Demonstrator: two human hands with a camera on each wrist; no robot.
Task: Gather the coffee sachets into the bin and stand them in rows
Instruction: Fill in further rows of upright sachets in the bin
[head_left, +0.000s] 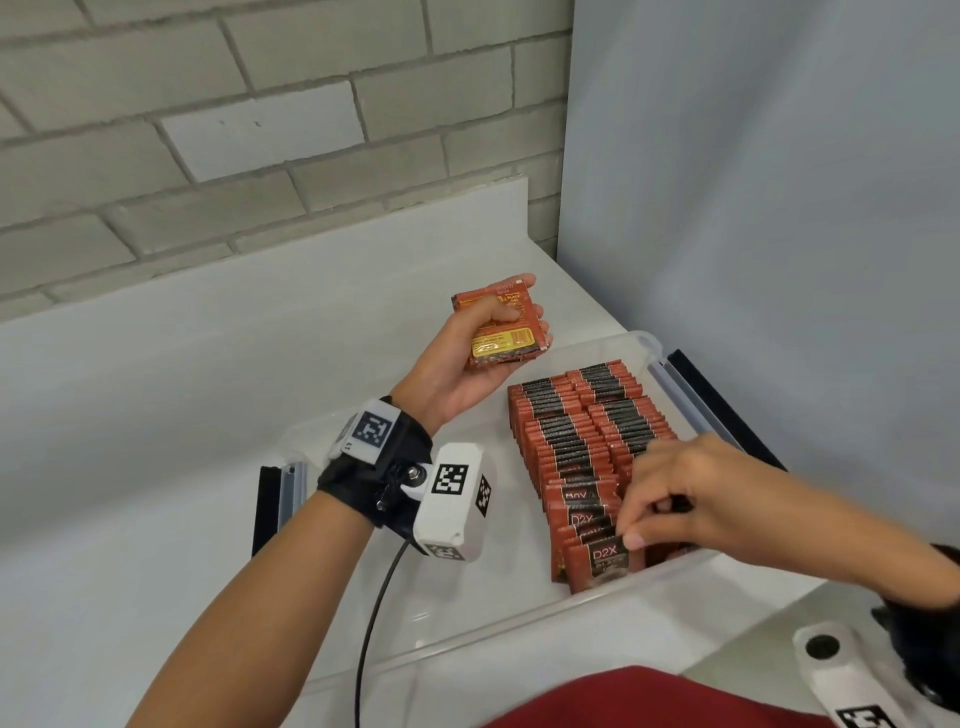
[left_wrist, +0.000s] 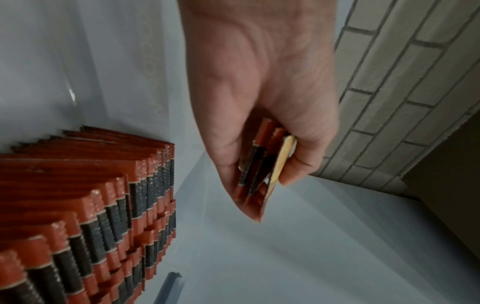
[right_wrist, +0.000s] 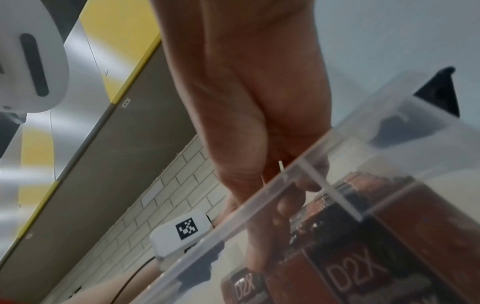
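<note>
Standing in rows inside the clear bin (head_left: 613, 590), coffee sachets (head_left: 582, 436) fill its right side; right hand (head_left: 675, 499) pinches the nearest sachet (head_left: 605, 564); left hand (head_left: 467, 358) grips a small stack (head_left: 506, 330) above the bin's far edge.

"D2X" on front sachets (head_left: 597, 558) in bin (smaller print beneath unreadable).

Sachets (head_left: 582, 441) red, black band; clear bin (head_left: 519, 629); grey-white brick wall (head_left: 208, 130).
</note>
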